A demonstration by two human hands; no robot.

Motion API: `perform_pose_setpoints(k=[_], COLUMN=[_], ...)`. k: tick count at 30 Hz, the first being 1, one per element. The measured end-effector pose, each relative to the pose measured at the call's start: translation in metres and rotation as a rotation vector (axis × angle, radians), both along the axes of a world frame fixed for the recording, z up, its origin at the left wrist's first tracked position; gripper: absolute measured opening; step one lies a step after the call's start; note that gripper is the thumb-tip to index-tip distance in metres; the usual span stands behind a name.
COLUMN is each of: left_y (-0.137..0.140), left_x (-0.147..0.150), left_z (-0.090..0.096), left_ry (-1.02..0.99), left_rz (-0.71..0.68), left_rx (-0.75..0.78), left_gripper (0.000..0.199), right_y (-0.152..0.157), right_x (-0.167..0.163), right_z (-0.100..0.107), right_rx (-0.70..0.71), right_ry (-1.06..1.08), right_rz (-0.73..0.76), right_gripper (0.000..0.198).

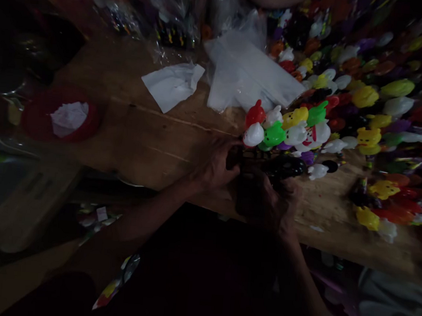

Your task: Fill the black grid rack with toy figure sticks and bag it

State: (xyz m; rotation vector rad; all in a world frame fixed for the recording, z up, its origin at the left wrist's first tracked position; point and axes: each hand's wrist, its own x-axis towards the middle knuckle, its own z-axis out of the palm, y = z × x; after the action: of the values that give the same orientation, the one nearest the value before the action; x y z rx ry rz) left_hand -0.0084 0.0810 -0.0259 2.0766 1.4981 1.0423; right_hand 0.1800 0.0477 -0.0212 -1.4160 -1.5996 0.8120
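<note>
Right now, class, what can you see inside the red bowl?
A crumpled white sheet lies inside the red bowl. Whatever may be under the sheet is covered and cannot be seen.

Dk slotted rack (257,154), partly hidden; glossy blk toy (291,167) nr its R end; red/wht/grn/yel toy heads (274,134), approx 2 rows, along rack's far side.

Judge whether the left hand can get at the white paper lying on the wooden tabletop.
Probably yes: only bare wooden tabletop shows between the left hand and the white paper, so the way looks free.
</note>
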Motion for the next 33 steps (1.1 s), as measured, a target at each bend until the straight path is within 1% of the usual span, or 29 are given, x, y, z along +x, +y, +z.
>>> perform_pose_setpoints(k=[3, 6, 9, 12, 16, 18, 22, 24, 27, 29, 31, 33], left_y=[-0.012, -0.017, -0.015, -0.013, -0.01, -0.008, -0.009, -0.011, -0.016, -0.017, -0.016, -0.015], left_x=[0.004, 0.011, 0.016, 0.018, 0.016, 0.014, 0.012, 0.013, 0.015, 0.016, 0.015, 0.013], left_z=[-0.004, -0.007, -0.006, -0.002, 0.001, 0.0, -0.004, -0.005, -0.005, -0.006, -0.006, -0.006], left_ry=[-0.058, -0.008, 0.057, 0.089, 0.112, 0.105, 0.071, 0.061, 0.06, 0.067, 0.062, 0.042], left_rz=[0.047, 0.055, 0.062, 0.078, 0.078, 0.067, 0.061, 0.08, 0.111, 0.122, 0.108, 0.081], left_rx=[0.012, 0.025, 0.022, -0.023, -0.066, -0.062, -0.057, -0.053, -0.049, -0.06, -0.078, -0.105], left_gripper=[0.039, 0.03, 0.022, 0.018, 0.019, 0.016, 0.012, 0.014, 0.019, 0.02, 0.017, 0.013], right_y=[0.006, 0.012, 0.015, 0.017, 0.014, 0.013, 0.011, 0.012, 0.013, 0.013, 0.013, 0.013], right_x=[-0.012, -0.02, -0.02, -0.017, -0.016, -0.017, -0.017, -0.018, -0.02, -0.021, -0.022, -0.022], right_z=[0.005, 0.011, 0.013, 0.01, 0.012, 0.015, 0.018, 0.016, 0.015, 0.016, 0.016, 0.016], right_rx=[0.006, 0.022, 0.028, -0.007, -0.073, -0.071, -0.01, 0.0, -0.046, -0.054, 0.005, 0.093], right_ry=[0.025, 0.011, 0.01, 0.043, 0.082, 0.026, -0.164, -0.197, -0.208, -0.241, -0.315, -0.399], right_rz=[-0.029, -0.015, -0.01, 0.013, 0.024, 0.022, -0.014, -0.079, -0.193, -0.231, -0.217, -0.163], right_gripper=[0.029, 0.025, 0.023, 0.023, 0.025, 0.026, 0.024, 0.024, 0.029, 0.034, 0.036, 0.036])
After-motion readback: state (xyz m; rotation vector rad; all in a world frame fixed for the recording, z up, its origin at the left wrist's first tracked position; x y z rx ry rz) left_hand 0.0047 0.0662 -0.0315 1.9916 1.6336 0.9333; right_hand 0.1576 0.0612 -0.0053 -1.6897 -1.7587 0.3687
